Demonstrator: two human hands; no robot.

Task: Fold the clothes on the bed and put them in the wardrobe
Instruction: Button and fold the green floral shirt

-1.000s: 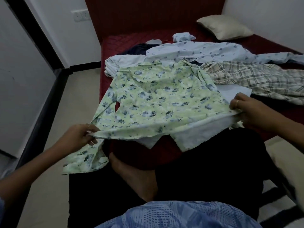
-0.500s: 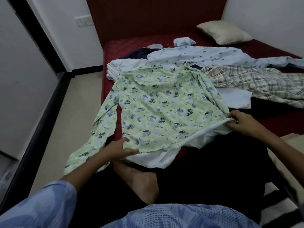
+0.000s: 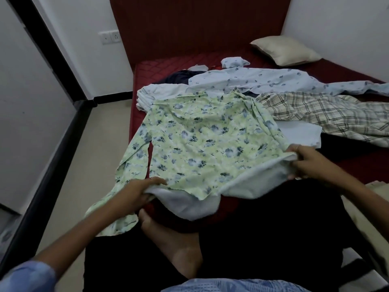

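Observation:
A light green floral shirt (image 3: 202,142) lies spread on the dark red bed (image 3: 357,165), its pale inside showing along the near hem. My left hand (image 3: 136,191) grips the hem's left corner. At the hem's right corner my right hand (image 3: 305,163) pinches the cloth. One sleeve (image 3: 117,211) hangs over the bed's left edge. Behind it lie a pale blue printed shirt (image 3: 273,81), a plaid shirt (image 3: 328,114), a white garment (image 3: 160,92), a dark garment (image 3: 179,77) and a small blue bundle (image 3: 233,62).
A cream pillow (image 3: 284,50) rests at the head of the bed by the right wall. Beige floor (image 3: 88,157) runs along the left side, beside a white panel with a black edge (image 3: 52,154). My bare foot (image 3: 174,245) and dark trouser legs are below the shirt.
My left hand moved in from the hanging sleeve to the hem's left corner and took hold. The hem was drawn toward me and now lies nearer, bunched, with more pale inside showing.

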